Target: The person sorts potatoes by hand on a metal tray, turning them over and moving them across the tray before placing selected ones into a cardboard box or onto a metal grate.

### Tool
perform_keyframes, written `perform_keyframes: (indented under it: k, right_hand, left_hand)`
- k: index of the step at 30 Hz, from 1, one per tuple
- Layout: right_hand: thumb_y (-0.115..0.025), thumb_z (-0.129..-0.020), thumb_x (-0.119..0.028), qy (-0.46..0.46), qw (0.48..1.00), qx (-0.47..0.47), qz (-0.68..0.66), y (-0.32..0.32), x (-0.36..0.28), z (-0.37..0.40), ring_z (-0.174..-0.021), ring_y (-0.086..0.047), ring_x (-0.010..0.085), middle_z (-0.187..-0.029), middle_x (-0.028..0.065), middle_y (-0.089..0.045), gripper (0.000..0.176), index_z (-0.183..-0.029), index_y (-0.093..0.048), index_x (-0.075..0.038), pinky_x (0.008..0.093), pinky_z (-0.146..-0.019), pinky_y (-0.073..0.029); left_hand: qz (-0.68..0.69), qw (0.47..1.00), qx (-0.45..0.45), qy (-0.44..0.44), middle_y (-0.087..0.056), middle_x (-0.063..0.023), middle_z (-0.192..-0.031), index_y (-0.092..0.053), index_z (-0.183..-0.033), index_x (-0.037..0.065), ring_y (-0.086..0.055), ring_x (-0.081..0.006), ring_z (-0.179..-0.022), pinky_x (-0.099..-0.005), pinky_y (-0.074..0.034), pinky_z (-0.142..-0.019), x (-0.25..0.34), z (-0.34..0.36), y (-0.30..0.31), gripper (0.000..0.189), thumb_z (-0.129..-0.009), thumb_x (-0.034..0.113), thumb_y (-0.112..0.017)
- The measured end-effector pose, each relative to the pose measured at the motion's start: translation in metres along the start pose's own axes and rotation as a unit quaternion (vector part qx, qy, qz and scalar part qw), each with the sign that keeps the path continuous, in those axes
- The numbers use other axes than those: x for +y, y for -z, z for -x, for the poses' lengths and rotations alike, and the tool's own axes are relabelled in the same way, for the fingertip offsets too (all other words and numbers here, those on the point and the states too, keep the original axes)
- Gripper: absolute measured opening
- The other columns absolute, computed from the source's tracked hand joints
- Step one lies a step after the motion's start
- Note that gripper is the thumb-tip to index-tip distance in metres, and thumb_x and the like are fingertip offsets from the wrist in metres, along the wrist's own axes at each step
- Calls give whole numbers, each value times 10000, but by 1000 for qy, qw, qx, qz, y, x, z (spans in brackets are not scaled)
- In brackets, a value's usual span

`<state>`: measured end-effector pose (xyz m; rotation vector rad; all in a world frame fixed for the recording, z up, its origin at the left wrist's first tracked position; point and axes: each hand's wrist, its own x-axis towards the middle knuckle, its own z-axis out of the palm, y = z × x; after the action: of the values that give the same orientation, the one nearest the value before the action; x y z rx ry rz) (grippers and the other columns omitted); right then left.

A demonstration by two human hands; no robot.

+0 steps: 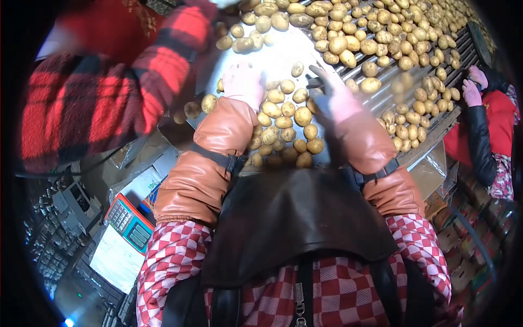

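Observation:
Both my hands wear pink gloves and reach over a pale metal surface. Loose potatoes lie on it between my forearms. My left hand is beside the upper left of this group; glare and blur hide its fingers. On the other side, my right hand has its dark-tipped fingers apart, pointing up and left, close to a single potato. No potato shows inside the right hand.
A ribbed metal rack at the upper right carries many potatoes. A person in a red and black checked sleeve leans in at left. Another person's pink-gloved hands are at the right edge. A calculator lies at lower left.

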<state>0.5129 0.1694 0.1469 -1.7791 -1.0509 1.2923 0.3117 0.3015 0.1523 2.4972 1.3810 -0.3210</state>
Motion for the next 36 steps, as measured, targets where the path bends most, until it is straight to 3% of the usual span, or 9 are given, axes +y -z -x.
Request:
perform_keyframes:
  k: [5,11,16,19,25,29,31,32,36]
  right_hand:
    - [-575,-976,-229,-119,873,-32,-472,44,40,36,-1022,-633,218,-1223,150,-612,536,-1456,-426,-42,329,-801,-534]
    - [-580,-982,-308,-89,876,-142,-452,31,54,53,-842,-602,140,-1063,105,-619,561,-1472,-441,-72,240,-641,-478]
    - [-619,-952,-240,-122,838,-169,-505,2,15,67,-834,-571,143,-1283,155,-589,573,-1462,-428,-61,239,-610,-476]
    - [-627,-959,-259,-110,835,-97,-530,16,52,70,-827,-568,147,-1230,149,-592,522,-1403,-462,-41,253,-613,-482]
    - [-634,-952,-225,-146,935,23,-322,100,96,141,-729,-633,161,-957,77,-673,334,-1244,-599,-66,253,-565,-480]
    - [-688,-880,-169,-284,950,128,5,94,120,168,-653,-633,151,-880,82,-699,379,-1225,-612,-32,285,-550,-507]
    - [-603,-898,-232,-244,932,61,262,55,128,157,-1185,-626,329,-1301,228,-621,555,-1405,-504,-29,411,-1027,-482]
    - [-589,-926,-220,-214,943,74,243,34,124,149,-1133,-622,313,-1258,206,-624,524,-1410,-499,-41,406,-995,-484]
    - [-558,-986,-193,-103,980,10,169,-8,110,114,-931,-621,240,-1104,136,-639,480,-1438,-465,-61,366,-846,-505]
  left_hand:
    - [27,994,-100,-24,-678,-210,-1178,-639,-1256,88,-654,-353,-1098,-453,-506,-942,6,-31,16,362,-971,257,-493]
    - [205,957,-168,117,-696,-203,-1133,-689,-1190,90,-679,-337,-1040,-410,-517,-925,3,-42,18,379,-954,363,-572]
    - [321,925,61,-191,-683,-186,-1161,-650,-1277,119,-626,-370,-1119,-428,-482,-983,24,59,-13,446,-927,395,-650]
    - [-8,954,84,-287,-479,-134,-1460,-553,-1374,188,-405,-382,-1373,-543,-287,-1145,-26,102,-51,539,-887,382,-679]
    - [123,988,95,9,-366,-249,-1508,-498,-1418,210,-375,-424,-1380,-632,-200,-1162,-64,138,-65,569,-893,359,-661]
    - [31,995,45,-85,-280,-276,-1546,-517,-1418,212,-304,-422,-1440,-671,-116,-1170,-50,151,-80,596,-881,410,-686]
    - [116,988,99,39,-275,-269,-1554,-562,-1379,198,-291,-441,-1442,-694,-114,-1153,-37,145,-79,534,-892,388,-670]
    - [138,980,111,85,-287,-272,-1549,-586,-1356,189,-289,-461,-1435,-674,-145,-1157,-25,134,-75,477,-903,324,-652]
    - [118,970,67,-202,-382,-224,-1513,-532,-1394,197,-355,-421,-1412,-625,-270,-1142,29,90,-60,484,-935,325,-616]
